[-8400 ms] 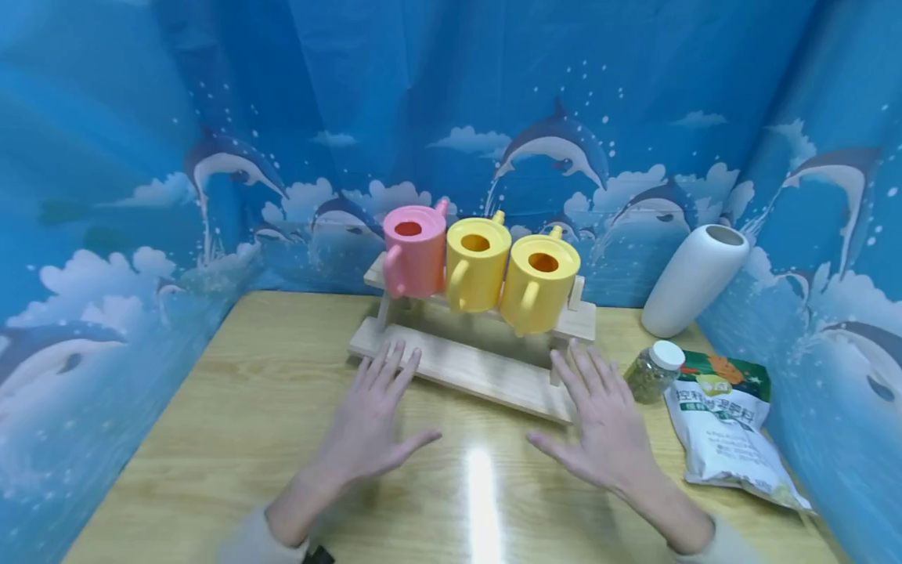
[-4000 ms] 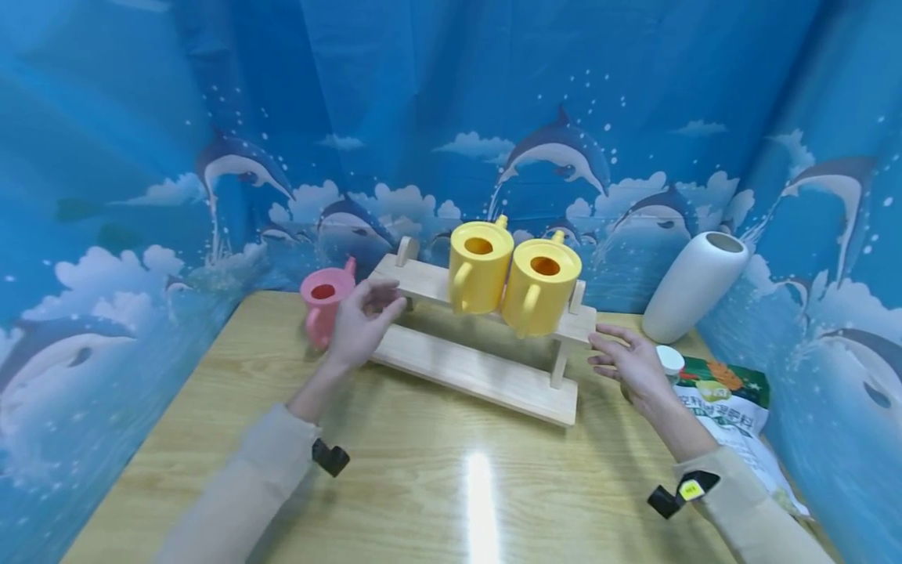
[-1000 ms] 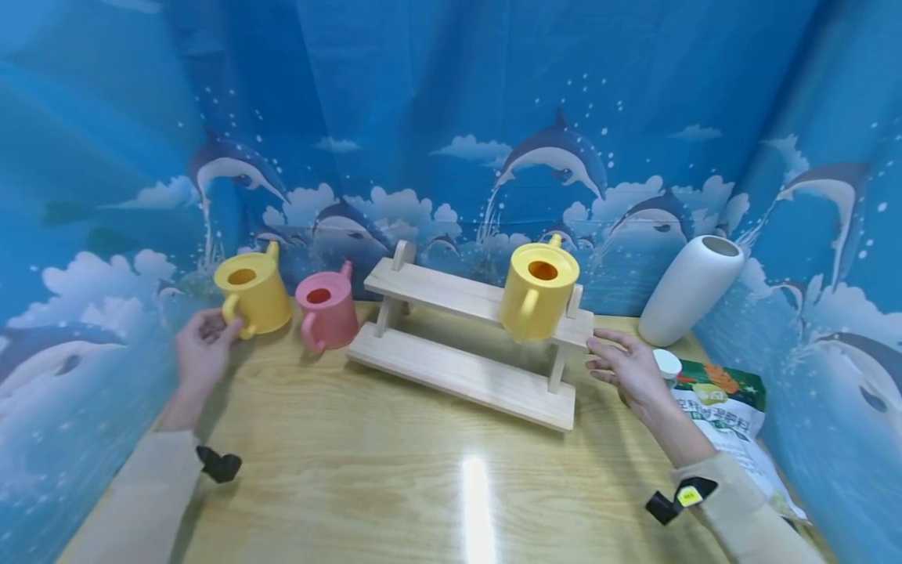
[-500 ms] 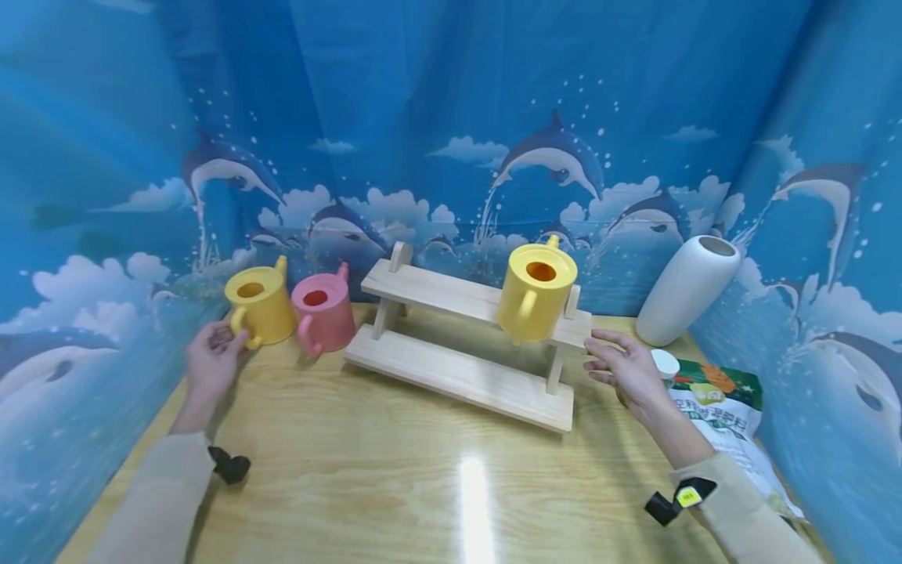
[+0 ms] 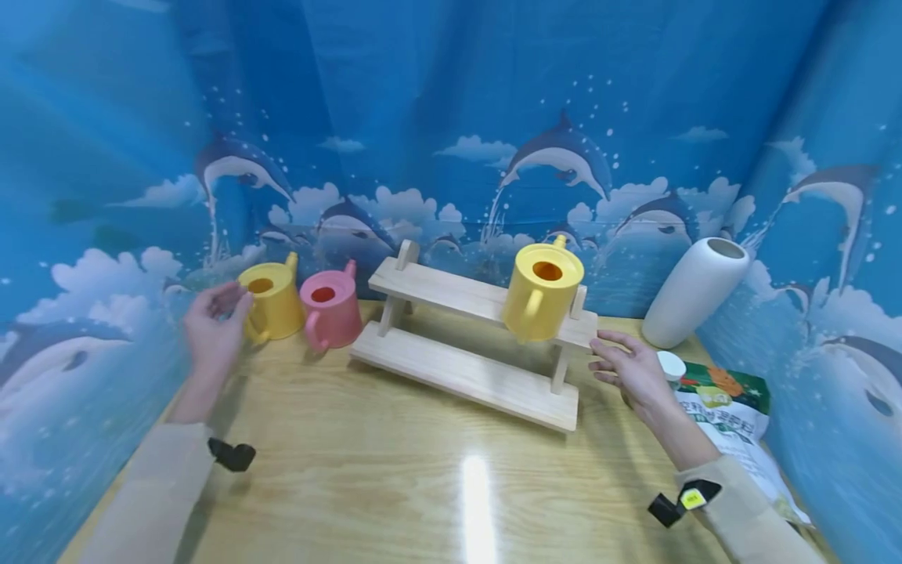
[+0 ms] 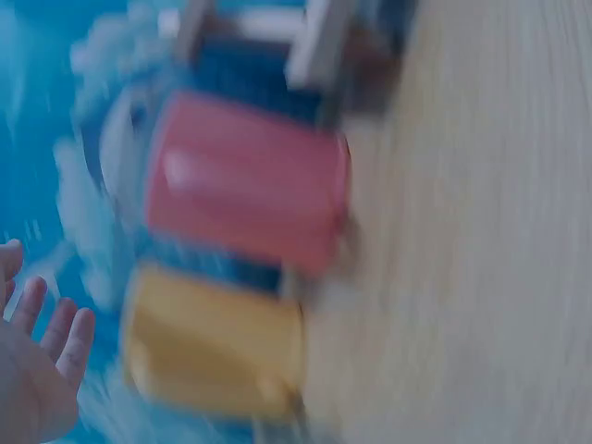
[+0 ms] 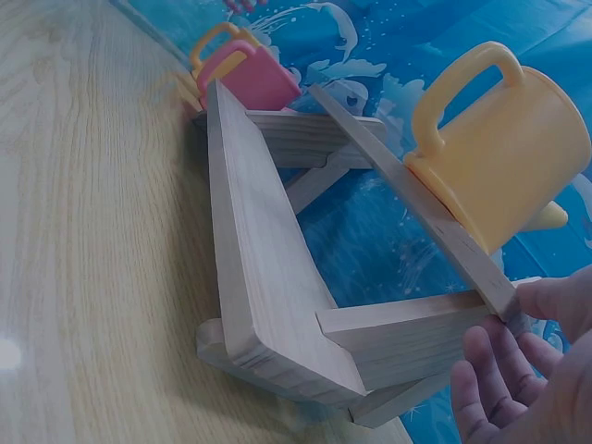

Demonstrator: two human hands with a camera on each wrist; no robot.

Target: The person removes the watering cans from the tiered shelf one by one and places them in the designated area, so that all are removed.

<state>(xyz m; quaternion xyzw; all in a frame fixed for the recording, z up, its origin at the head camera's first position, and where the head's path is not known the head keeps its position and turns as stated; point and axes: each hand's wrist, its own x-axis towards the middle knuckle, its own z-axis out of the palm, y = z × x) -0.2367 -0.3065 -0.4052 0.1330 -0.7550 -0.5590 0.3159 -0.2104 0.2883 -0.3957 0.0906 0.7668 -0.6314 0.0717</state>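
At the left of the head view, my left hand (image 5: 214, 329) is beside a yellow watering can (image 5: 275, 305) on the table; the left wrist view shows the hand (image 6: 42, 379) apart from the can (image 6: 217, 342), fingers loose. A pink can (image 5: 337, 317) stands just right of it. My right hand (image 5: 640, 377) holds the right end of the two-tier wooden rack (image 5: 458, 366); in the right wrist view its thumb and fingers pinch the upper board (image 7: 444, 231). Another yellow can (image 5: 541, 298) stands on the upper board's right part.
Right of the rack are a tilted-looking white vase (image 5: 694, 294), a white-capped jar (image 5: 672, 365) partly behind my right hand, and a green and white bag (image 5: 736, 439). A blue dolphin-print curtain (image 5: 423, 157) surrounds the table's back and sides.
Over the earlier frames, the pink can and one yellow can moved from the upper board to the table at the left. My left hand has since released the yellow can and risen slightly.
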